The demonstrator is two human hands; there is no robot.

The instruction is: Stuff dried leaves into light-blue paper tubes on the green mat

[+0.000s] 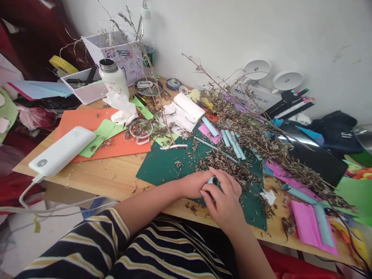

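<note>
Close to my body, both hands meet over the front of a dark green cutting mat [157, 164]. My left hand [195, 184] is closed around a small light-blue paper tube [211, 180], most of it hidden by fingers. Thumb and fingers of my right hand [225, 195] curl against the same tube from the other side. Just behind them lies a heap of crumbled dried leaves [223, 162]. Several rolled light-blue paper tubes [232, 143] rest beyond the heap, beside a pink paper piece [209, 133].
A long bundle of dried leafy stems [279, 149] crosses the right side. To the left are a white power bank [62, 151] with a cable, orange paper [124, 149], and an uncapped white bottle [114, 79]. Pink paper [305, 223] sits at the front right edge.
</note>
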